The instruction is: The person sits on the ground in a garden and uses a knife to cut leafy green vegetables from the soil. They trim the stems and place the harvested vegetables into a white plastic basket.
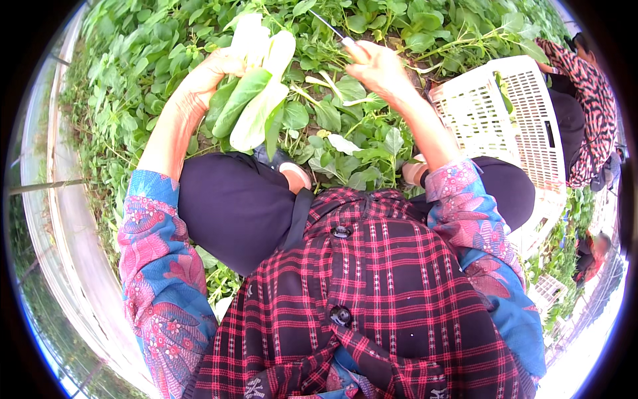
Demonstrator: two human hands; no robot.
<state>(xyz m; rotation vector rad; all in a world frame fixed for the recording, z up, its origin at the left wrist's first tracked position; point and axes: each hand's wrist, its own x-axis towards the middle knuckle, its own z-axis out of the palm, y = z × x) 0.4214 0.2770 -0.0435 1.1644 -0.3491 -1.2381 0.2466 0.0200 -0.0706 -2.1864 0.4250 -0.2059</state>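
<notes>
Several heads of bok choy [259,102] with pale stalks and green leaves are bunched in my left hand [222,70], at the upper left of centre. My right hand [376,67] grips a knife [326,24] by its light handle, the thin blade pointing up and to the left, apart from the bunch. Under and between both hands, leafy green plants [326,112] grow from the soil, and some cut-looking pale stalks lie among them. My left fingers are partly hidden behind the stalks.
A white plastic crate [531,99] stands tilted at my right, with some green leaves inside. Just beyond it is a person in a patterned top [593,109]. Another person [593,254] and a smaller crate [548,290] appear farther right. A pale border strip [75,199] runs along the left.
</notes>
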